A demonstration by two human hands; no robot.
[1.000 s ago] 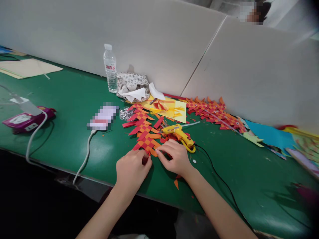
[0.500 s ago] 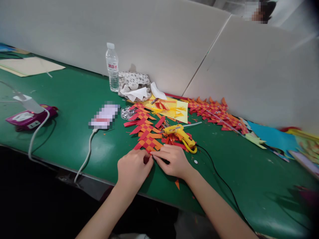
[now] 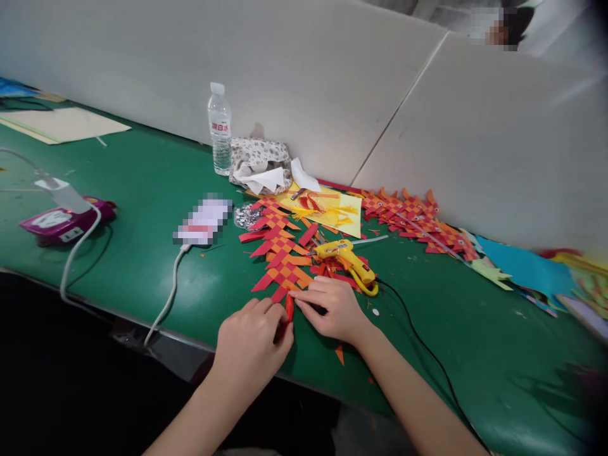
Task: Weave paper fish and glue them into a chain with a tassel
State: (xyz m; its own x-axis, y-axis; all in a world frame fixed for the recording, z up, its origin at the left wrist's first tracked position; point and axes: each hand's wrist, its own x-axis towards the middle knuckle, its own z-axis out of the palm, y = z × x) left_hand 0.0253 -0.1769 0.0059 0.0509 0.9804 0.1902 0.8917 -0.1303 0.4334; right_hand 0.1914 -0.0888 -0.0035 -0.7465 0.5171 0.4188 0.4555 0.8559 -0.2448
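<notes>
- left hand (image 3: 251, 345) at the near edge of the green tabletop (image 3: 142, 266). fingers curled tight, thumb and forefinger pinched on a small red paper strip (image 3: 289, 307).
- the strip stands almost upright between the two hands, just in front of the nearest woven red-and-orange paper piece (image 3: 285, 273).
- right hand (image 3: 335, 310) has its fingers curled, with the tips drawn in against the strip's upper end. cannot tell whether they clamp it or only steady it. the dark patch under the palm is unclear.
- yellow glue gun (image 3: 346, 256) lies just behind the right hand, its black cord (image 3: 427, 354) trailing to the right.
- further back: a yellow sheet (image 3: 332, 209), a row of woven paper fish (image 3: 418, 218) along the white partition (image 3: 332, 95), and a water bottle (image 3: 220, 130).
- judgement: the strip is thin and creases easily. pinch it low with the left hand and guide the free end with the right fingertips. keep it flat and square to the weave, and keep the knuckles clear of the gun's nozzle.
</notes>
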